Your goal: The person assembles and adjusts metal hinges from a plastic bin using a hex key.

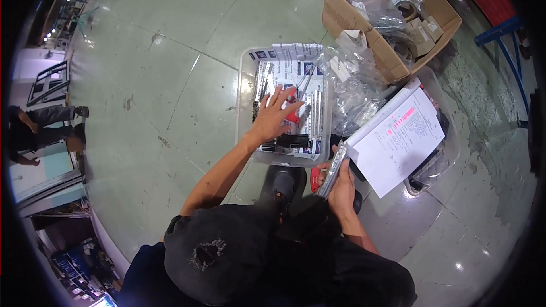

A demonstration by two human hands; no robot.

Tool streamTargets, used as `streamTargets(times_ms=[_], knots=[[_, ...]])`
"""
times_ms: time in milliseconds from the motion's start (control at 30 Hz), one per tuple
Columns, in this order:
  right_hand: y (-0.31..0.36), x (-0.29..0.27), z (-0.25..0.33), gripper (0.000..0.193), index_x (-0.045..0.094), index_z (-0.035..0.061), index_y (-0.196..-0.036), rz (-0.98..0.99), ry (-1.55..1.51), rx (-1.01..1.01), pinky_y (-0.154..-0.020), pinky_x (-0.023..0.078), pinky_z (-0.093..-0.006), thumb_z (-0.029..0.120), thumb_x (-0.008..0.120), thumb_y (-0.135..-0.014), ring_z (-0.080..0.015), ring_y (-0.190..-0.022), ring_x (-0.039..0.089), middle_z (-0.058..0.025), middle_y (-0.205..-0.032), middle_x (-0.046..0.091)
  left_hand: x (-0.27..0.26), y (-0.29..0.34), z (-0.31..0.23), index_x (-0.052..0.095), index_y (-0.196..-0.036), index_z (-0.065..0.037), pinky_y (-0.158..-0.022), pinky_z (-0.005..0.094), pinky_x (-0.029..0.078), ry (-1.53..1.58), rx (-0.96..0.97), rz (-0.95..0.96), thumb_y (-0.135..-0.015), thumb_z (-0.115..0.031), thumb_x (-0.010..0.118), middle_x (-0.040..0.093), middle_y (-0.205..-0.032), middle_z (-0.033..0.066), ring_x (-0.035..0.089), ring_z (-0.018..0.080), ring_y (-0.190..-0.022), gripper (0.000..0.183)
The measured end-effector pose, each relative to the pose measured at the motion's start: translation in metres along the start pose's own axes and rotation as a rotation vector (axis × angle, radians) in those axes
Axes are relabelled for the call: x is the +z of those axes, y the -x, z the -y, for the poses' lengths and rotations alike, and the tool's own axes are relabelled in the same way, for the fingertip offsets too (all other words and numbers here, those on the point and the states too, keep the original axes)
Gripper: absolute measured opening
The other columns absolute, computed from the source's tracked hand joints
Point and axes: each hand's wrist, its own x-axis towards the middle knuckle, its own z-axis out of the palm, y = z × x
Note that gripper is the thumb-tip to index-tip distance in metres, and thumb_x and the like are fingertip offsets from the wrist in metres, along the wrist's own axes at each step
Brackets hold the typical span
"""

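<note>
My left hand reaches into a clear plastic bin with its fingers spread. Beneath and beside them lies a red object, partly hidden; I cannot tell whether the hand touches it. Metal rails stretch along the right side of the bin, and more metal strips lie at its left. A black piece is near the bin's front. In my right hand, just outside the bin's front right corner, is a bundle of silvery metal rails. A flat red piece shows beside that hand's fingers.
Printed paper sheets rest over a second clear bin at the right. Crumpled clear plastic bags lie between the bins. A cardboard box holding bags and tape stands behind. Another person is at the far left.
</note>
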Motion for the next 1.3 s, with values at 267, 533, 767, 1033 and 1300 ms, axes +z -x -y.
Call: streamTargets(times_ms=[267,533,767,1033,1300], knots=[[-0.015,0.032,0.007,0.059,0.039,0.0096,-0.144,0.14,-0.08,0.134,-0.068,0.051,-0.0296,0.051,0.03,-0.103,-0.0148,-0.079,0.058,-0.0097,-0.097,0.064,-0.013,0.018,-0.066,0.058,-0.122,-0.005,-0.089,0.0349,0.049,1.571,-0.674,-0.13,-0.101,-0.043,0.047,0.061,-0.111,0.0072,0.059,0.0144,-0.091,0.045],[-0.042,0.01,-0.019,0.05,0.035,0.0126,-0.146,0.296,0.347,0.059,-0.075,0.053,-0.0346,0.033,0.046,-0.102,-0.0188,-0.099,0.06,-0.0076,-0.127,0.054,0.039,0.04,-0.088,0.062,-0.098,-0.019,-0.034,0.0214,0.021,2.171,-0.628,0.281,-0.094,-0.065,0.043,0.044,-0.056,-0.0076,0.034,0.0044,-0.038,0.05],[-0.015,0.067,0.009,0.058,0.03,0.0022,-0.149,0.373,0.285,0.174,-0.089,0.052,-0.0363,0.015,0.056,-0.099,-0.0286,-0.114,0.059,-0.0176,-0.137,0.049,0.039,0.042,-0.07,0.057,-0.112,-0.01,-0.043,0.0243,0.045,2.363,-0.773,-0.095,-0.099,-0.054,0.044,0.059,-0.074,0.0008,0.059,0.0124,-0.064,0.048],[-0.022,0.06,-0.004,0.045,0.045,0.0011,-0.139,0.507,0.47,0.221,-0.099,0.047,-0.0384,0.027,0.049,-0.102,-0.0286,-0.122,0.055,-0.0157,-0.136,0.052,0.058,0.052,-0.023,0.054,-0.11,-0.014,-0.056,0.0242,0.047,2.421,-0.733,-0.225,-0.101,-0.048,0.043,0.044,-0.067,-0.0052,0.045,0.0084,-0.057,0.037],[-0.022,0.045,-0.012,0.042,0.05,0.0014,-0.132,0.392,0.435,0.125,-0.094,0.048,-0.0368,0.031,0.047,-0.103,-0.0252,-0.115,0.059,-0.0142,-0.125,0.059,0.066,0.048,-0.022,0.055,-0.107,-0.015,-0.042,0.0227,0.037,2.348,-0.727,-0.028,-0.101,-0.051,0.041,0.041,-0.065,-0.0074,0.039,0.0048,-0.049,0.039]])
